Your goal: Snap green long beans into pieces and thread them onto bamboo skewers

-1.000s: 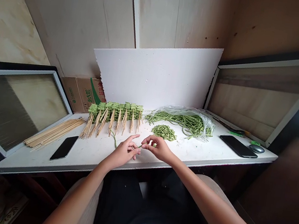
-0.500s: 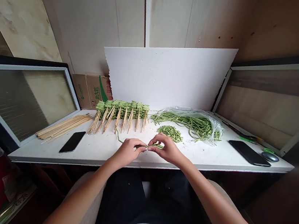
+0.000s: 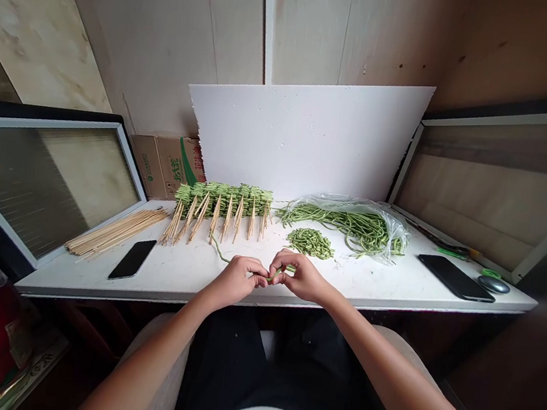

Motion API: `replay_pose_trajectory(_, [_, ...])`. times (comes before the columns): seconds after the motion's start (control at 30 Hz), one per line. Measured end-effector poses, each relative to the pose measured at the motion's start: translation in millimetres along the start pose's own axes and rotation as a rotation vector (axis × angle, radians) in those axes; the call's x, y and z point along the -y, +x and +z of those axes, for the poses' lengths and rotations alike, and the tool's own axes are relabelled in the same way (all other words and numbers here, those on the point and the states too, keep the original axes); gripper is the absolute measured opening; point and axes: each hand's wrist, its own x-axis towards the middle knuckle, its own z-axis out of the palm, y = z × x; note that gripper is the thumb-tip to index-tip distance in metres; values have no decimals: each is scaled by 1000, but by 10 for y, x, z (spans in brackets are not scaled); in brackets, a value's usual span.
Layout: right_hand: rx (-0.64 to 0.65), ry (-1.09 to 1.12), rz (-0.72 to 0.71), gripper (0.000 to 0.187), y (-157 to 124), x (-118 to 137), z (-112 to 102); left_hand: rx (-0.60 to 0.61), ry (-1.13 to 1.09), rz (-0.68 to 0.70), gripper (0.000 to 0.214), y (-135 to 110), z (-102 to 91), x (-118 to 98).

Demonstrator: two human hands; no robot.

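Pinching a long green bean [image 3: 275, 274] here, left hand [image 3: 236, 281] and right hand [image 3: 301, 277] both gripping it, just below the skewered bean rows [image 3: 224, 200].

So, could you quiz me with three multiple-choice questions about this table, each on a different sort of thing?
1. Where do the loose wooden skewers lie?
A. Left end of the table
B. Inside the cardboard box
C. Right end of the table

2. What colour are the long beans in the plastic bag?
A. Red
B. Green
C. White

3. What are the left hand and right hand doing?
A. Lying flat
B. Holding a skewer
C. Pinching a long bean

Answers:
1. A: the bundle lies at that end.
2. B: green shows through the bag.
3. C: the fingers of both hands close on it.
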Motion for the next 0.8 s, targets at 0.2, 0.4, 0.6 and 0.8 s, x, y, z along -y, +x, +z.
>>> replay_pose_trajectory(0.2, [142,87,-15,20,5,138,-79,36,-101,1,20,34,-80,125])
replay_pose_trajectory(0.4, [-170,-293,99,35,17,-169,-264,-70,-5,-7,29,72,-140,266])
replay_pose_trajectory(0.6, [-150,-578,247,18,-78,-656,-310,-101,101,20,36,75,-95,292])
replay_pose_trajectory(0.8, [-137,-662,255,14,-144,-784,-325,-78,149,27,38,83,-100,390])
